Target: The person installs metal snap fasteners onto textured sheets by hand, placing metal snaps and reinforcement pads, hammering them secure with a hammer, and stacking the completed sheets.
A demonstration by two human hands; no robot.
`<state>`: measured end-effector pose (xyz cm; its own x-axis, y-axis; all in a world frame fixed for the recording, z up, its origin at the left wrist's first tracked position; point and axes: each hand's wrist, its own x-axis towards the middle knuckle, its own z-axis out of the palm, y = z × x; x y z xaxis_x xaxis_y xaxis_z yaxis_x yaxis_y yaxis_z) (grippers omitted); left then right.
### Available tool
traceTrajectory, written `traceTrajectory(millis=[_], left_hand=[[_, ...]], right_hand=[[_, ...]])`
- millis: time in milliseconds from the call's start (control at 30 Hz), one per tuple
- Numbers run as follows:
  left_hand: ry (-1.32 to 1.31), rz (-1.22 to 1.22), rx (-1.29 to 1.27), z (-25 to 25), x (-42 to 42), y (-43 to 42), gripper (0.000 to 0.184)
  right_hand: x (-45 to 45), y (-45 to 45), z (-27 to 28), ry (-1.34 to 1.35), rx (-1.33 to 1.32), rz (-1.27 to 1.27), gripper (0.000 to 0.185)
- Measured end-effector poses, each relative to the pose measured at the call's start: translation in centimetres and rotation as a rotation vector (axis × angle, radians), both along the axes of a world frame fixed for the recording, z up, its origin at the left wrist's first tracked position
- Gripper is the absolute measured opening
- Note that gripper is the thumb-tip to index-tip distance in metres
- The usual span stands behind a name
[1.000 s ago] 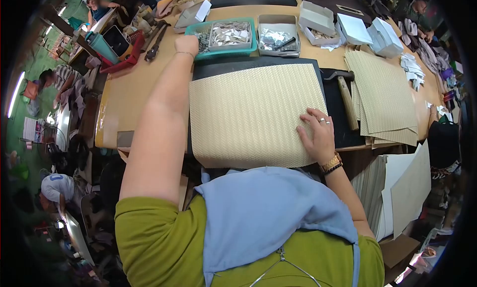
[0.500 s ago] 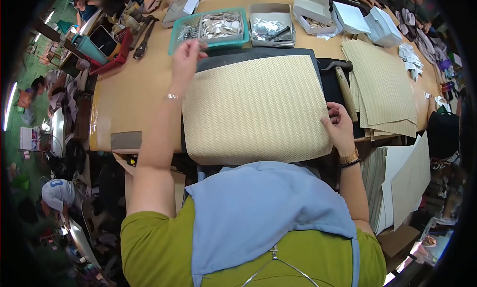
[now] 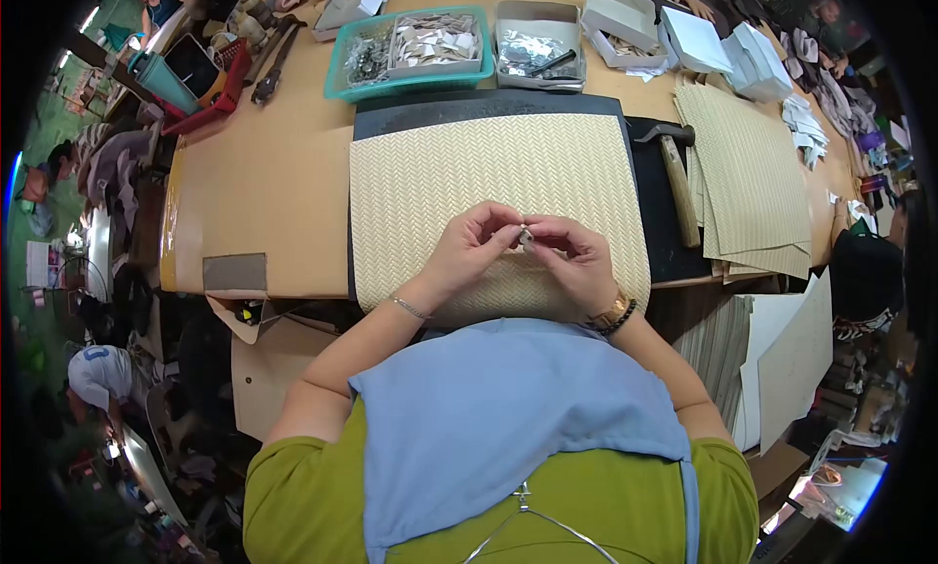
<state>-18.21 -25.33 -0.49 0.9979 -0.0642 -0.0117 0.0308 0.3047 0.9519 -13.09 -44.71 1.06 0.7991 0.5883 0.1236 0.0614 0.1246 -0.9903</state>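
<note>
My left hand (image 3: 477, 244) and my right hand (image 3: 578, 261) meet above a cream woven sheet (image 3: 420, 183) with a herringbone pattern. Their fingertips pinch a small silvery metal fitting (image 3: 527, 236) between them; fingers cover part of it, and its exact kind is too small to make out. Beneath the sheet lies a dark mat (image 3: 489, 105), and the sheet's near end curves down over the table edge. To the right of my right hand, a hammer (image 3: 676, 178) rests on a black surface.
Beyond the mat stand a teal tray (image 3: 337, 82) of small metal parts and pale pieces, and a grey-white box (image 3: 500, 74) of metal parts. More woven sheets (image 3: 747, 164) are stacked at right. Pliers (image 3: 277, 68) and a red basket (image 3: 232, 93) sit at left.
My left hand has come back from beside the teal tray to the middle of the sheet. My right hand has let go of the sheet's right edge and joined it at the metal fitting.
</note>
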Motion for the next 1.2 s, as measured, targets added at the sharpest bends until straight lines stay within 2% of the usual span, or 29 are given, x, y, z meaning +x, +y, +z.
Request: traceTrajectory(millis=[67,167,267,467,567,667,767,967,1067,1200], left_hand=[[-0.017,0.021,-0.042,-0.4,0.0,0.2,0.019],[0.009,0.014,-0.034,0.8,-0.3,0.0,0.022],[-0.026,-0.012,0.170,2.4,-0.7,-0.6,0.021],[0.065,0.024,0.199,1.2,-0.3,-0.5,0.016],[-0.118,0.128,0.373,1.3,-0.3,-0.8,0.018],[-0.089,0.158,0.358,2.1,-0.3,-0.9,0.019],[-0.171,0.132,0.489,1.9,-0.1,-0.6,0.019],[-0.073,0.131,0.350,1.8,-0.1,-0.8,0.016],[-0.101,0.157,0.456,1.4,-0.2,-0.8,0.014],[-0.078,0.187,0.412,1.2,-0.4,-1.0,0.012]], right_hand=[[-0.1,0.7,-1.0,0.050,0.079,-0.033,0.021],[-0.1,0.3,-1.3,0.101,-0.009,-0.041,0.024],[0.0,0.4,-1.4,0.152,0.110,-0.100,0.029],[0.2,0.3,-0.8,0.241,0.087,-0.053,0.034],[0.4,0.2,-1.5,0.129,0.070,-0.042,0.038],[0.5,0.0,-1.2,0.131,-0.015,-0.044,0.041],[0.7,-0.1,-1.0,0.293,0.086,-0.056,0.040],[1.3,-0.2,-0.5,0.340,0.073,-0.031,0.037],[1.8,-0.3,-0.8,0.238,0.041,0.031,0.031],[1.4,-0.3,-1.0,0.206,0.132,0.051,0.025]])
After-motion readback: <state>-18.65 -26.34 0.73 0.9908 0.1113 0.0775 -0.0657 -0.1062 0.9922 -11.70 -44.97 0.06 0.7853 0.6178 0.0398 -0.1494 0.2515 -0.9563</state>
